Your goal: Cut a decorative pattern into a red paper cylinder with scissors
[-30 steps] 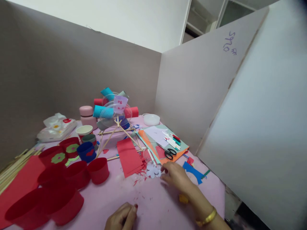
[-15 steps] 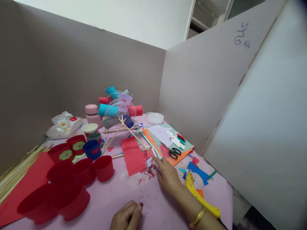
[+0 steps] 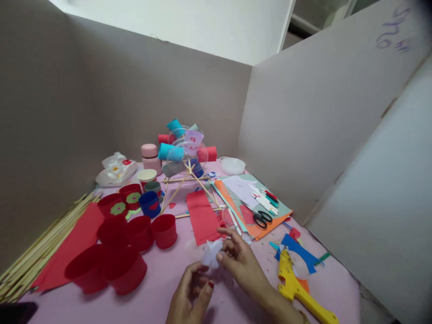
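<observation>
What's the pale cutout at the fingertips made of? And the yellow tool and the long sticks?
Pale cutout: probably paper, matte, because it looks thin with cut edges.
Yellow tool: likely hard plastic, smooth, from its even colour and moulded shape.
Long sticks: bamboo or plain wood, dull and seemingly unpainted, going by their straw colour.

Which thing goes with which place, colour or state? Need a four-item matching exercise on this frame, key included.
Things:
1. scissors
2. paper cutout
3. bottle
4. glue gun

Descriptions:
A. pink, standing upright
B. held at the fingertips of the right hand
C. yellow, lying on the table
D. black-handled, resting on stacked sheets

Pairs: 1-D, 2-B, 3-A, 4-C
</observation>
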